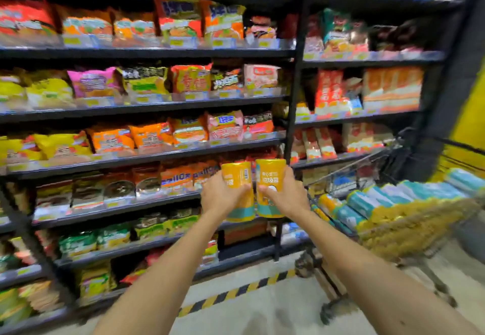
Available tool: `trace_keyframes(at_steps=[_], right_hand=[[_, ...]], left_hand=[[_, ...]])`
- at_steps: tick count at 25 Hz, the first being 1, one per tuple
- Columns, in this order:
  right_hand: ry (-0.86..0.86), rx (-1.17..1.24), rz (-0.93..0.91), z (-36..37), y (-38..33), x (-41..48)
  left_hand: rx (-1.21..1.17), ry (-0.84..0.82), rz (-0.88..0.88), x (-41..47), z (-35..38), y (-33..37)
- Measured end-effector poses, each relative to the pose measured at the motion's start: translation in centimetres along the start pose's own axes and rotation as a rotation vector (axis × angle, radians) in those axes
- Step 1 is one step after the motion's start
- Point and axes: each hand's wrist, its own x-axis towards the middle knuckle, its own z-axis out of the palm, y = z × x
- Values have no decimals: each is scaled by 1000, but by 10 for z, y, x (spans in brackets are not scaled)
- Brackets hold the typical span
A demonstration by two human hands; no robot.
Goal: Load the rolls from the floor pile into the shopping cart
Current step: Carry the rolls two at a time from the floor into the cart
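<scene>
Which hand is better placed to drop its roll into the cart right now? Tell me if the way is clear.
Probably the right hand: its roll is held up beside the shopping cart on that side, with nothing visible between. The cart already looks quite full, though.

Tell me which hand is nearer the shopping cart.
Right. The right hand, holding a yellow roll, is beside the shopping cart; the left hand, holding another roll, is farther away.
</scene>
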Motion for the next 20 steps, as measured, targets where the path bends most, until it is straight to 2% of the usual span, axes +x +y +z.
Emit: trace_keyframes(at_steps=[8,15,20], right_hand=[[326,-46,314,-166,164,-18],[512,-88,532,-239,259,18],[571,-126,559,-273,310,68]], left_hand=[[-46,-379,238,-25,205,135],[-118,-600,338,-3,355,214],[-147,-680,372,29,444,259]])
